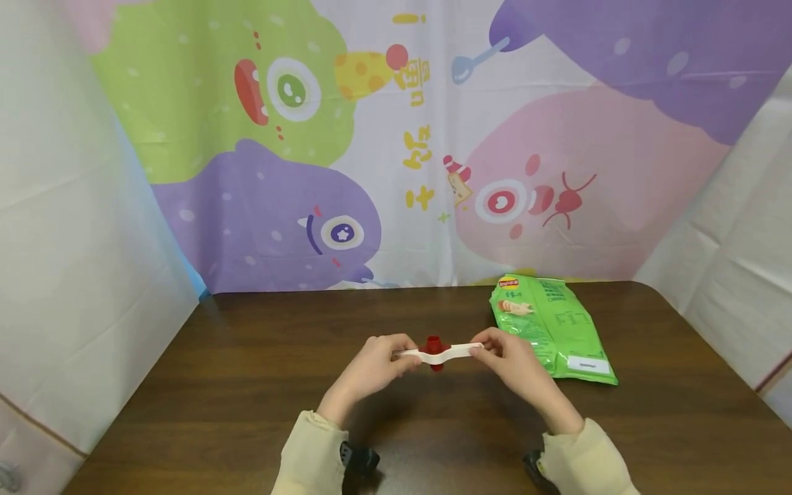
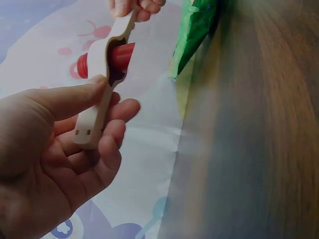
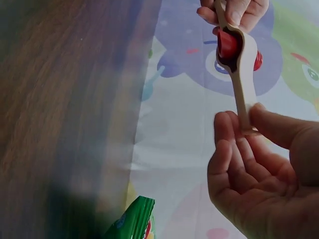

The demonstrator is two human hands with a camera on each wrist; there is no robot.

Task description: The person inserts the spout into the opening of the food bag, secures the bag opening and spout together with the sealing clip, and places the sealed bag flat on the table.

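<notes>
A white bag clip [image 1: 459, 350] with a red pour spout [image 1: 434, 344] through its middle is stretched between my two hands above the table. My left hand [image 1: 375, 362] pinches one end between thumb and fingers; in the left wrist view the thumb presses the white bar [image 2: 88, 122] close to the spout. At the other end my right hand [image 1: 515, 359] pinches the tip, its thumb [image 3: 274, 122] on the flat side. The bar bulges around the spout, and a dark hollow shows there in both wrist views.
A green snack bag [image 1: 559, 330] lies on the brown table [image 1: 260, 385] behind and beside my right hand, reaching to the back edge. Behind the table hangs a cartoon-printed curtain [image 1: 421, 254], with white cloth walls [image 1: 80, 206] at both sides.
</notes>
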